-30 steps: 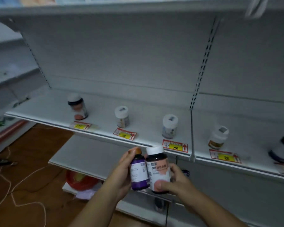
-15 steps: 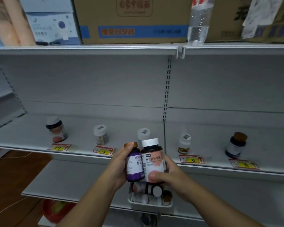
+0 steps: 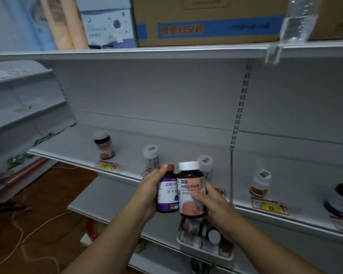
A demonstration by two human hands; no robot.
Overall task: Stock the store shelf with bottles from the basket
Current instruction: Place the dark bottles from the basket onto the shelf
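Observation:
My left hand (image 3: pixel 150 191) grips a purple bottle (image 3: pixel 167 192) with a brown cap. My right hand (image 3: pixel 213 201) grips a dark bottle (image 3: pixel 191 189) with a white cap and a pink label. Both bottles are upright, side by side, in front of the white shelf (image 3: pixel 127 150). Below them a white basket (image 3: pixel 203 251) with several more bottles sits on the lower shelf. On the shelf stand a dark bottle (image 3: pixel 104 145), a white bottle (image 3: pixel 151 157), another white-capped bottle (image 3: pixel 206 167) partly hidden behind the held one, a white bottle (image 3: pixel 260 183) and a dark bottle (image 3: pixel 341 198).
Price tags (image 3: pixel 269 206) line the shelf's front edge. Cardboard boxes (image 3: pixel 206 20) and packages stand on the top shelf. A slotted upright (image 3: pixel 239 109) divides the shelf bays. A wooden floor with white cables (image 3: pixel 34 226) and a red object (image 3: pixel 93 227) lies at the lower left.
The view has swung a little to the left and closer. Both hands still hold their bottles side by side at about the same height.

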